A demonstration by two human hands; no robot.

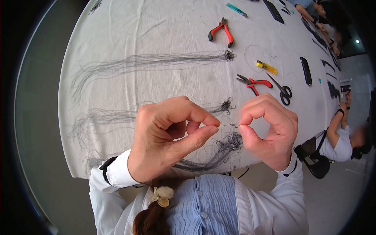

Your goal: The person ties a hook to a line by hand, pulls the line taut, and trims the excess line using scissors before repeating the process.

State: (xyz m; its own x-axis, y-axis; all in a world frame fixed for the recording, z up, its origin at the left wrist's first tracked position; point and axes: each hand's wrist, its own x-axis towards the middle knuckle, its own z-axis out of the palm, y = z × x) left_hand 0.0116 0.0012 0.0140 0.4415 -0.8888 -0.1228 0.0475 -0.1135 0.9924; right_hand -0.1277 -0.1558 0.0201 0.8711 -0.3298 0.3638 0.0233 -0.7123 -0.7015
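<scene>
My left hand (168,131) pinches a thin line (224,125) between thumb and forefinger. Opposite it, my right hand (270,123) has thumb and forefinger closed on a small dark metal piece (234,125) at the line's end; it looks like a fish hook, though the fingertips partly cover it. The line is drawn straight across the gap. Beneath my hands lie bundles of thin dark lines with clustered hooks: a far bundle (156,59), a middle bundle (105,116) partly behind my left hand, and a thicker near bundle (219,156).
On the white-covered table (184,84) lie red-handled pliers (224,24), a second pair of pliers (261,82), black scissors (286,93), a yellow lighter (267,67), a teal lighter (236,10) and a black phone (306,71). Other people (338,139) sit along the right side.
</scene>
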